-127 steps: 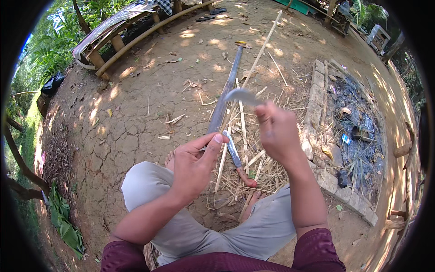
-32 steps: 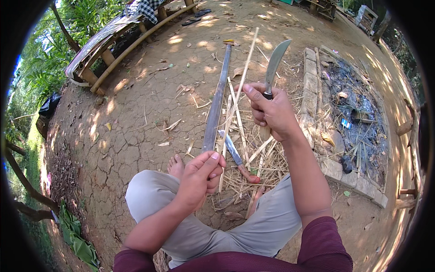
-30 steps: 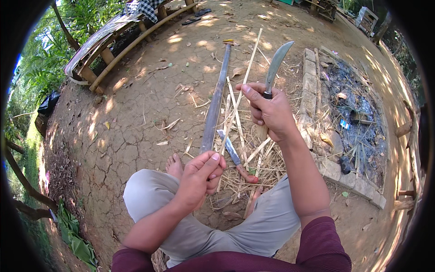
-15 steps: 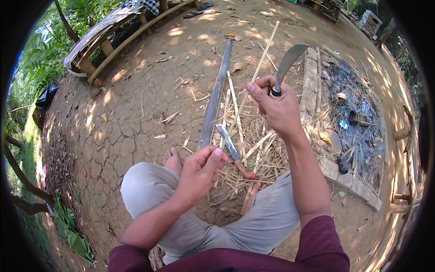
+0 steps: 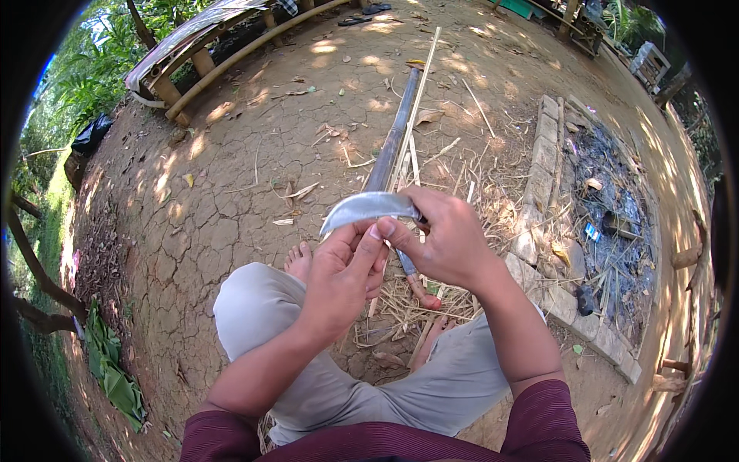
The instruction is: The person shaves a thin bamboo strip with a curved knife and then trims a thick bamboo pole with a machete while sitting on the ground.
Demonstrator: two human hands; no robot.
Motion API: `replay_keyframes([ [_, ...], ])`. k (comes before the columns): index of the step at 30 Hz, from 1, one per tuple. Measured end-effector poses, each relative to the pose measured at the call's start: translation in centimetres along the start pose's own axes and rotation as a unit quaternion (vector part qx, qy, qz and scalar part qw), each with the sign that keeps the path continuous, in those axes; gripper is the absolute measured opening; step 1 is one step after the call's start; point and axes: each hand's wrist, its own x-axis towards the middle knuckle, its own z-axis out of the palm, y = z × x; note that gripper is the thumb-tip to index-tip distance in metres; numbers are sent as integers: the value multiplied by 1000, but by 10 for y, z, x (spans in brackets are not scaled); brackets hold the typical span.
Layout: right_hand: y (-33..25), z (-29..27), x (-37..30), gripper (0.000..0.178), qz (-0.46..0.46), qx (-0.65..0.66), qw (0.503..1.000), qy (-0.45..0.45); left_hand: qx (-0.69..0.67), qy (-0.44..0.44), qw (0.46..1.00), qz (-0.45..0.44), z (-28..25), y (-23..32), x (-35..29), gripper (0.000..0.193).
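Observation:
My right hand (image 5: 450, 239) is closed round the handle of a curved knife (image 5: 368, 206), its sickle-like blade lying across in front of me and pointing left. Just below the blade, my left hand (image 5: 345, 262) is closed on the near end of a long, thin bamboo strip (image 5: 426, 73). From there the strip runs away from me, passing behind the blade. The thumbs of both hands meet near the strip's end; the exact contact between blade and strip is hidden by the fingers. Beneath my hands, a second knife with a wooden handle (image 5: 423, 292) lies on the ground, its blade partly covered.
A dark pole (image 5: 394, 127) lies on the cracked earth ahead. Pale shavings (image 5: 400, 312) are scattered between my feet. On the right, a brick-edged fire pit (image 5: 612, 223) holds ash. A bamboo bench (image 5: 204, 61) stands at far left, with green leaves (image 5: 114, 373) at lower left.
My right hand has lowered the curved knife leftward, turning its blade from upright to sideways. Both hands have come together at the strip's near end; my left hand has risen slightly.

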Motion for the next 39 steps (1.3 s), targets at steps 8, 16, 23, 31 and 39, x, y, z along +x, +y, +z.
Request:
replay_keyframes([
  [8, -6, 15, -3, 49, -45, -81, 995, 28, 156, 50, 985, 62, -14, -3, -6, 25],
  [16, 17, 6, 8, 45, -76, -152, 978, 120, 199, 24, 968, 150, -12, -16, -6, 21],
  [23, 74, -51, 31, 68, 285, -46, 934, 208, 198, -72, 972, 101, -4, -30, -27, 22],
  [31, 113, -85, -3, 72, 223, 49, 932, 282, 26, -95, 995, -26, -9, -7, -12, 22],
  [39, -6, 6, -5, 48, -44, -93, 994, 35, -10, -41, 999, -13, -10, -1, -10, 24],
])
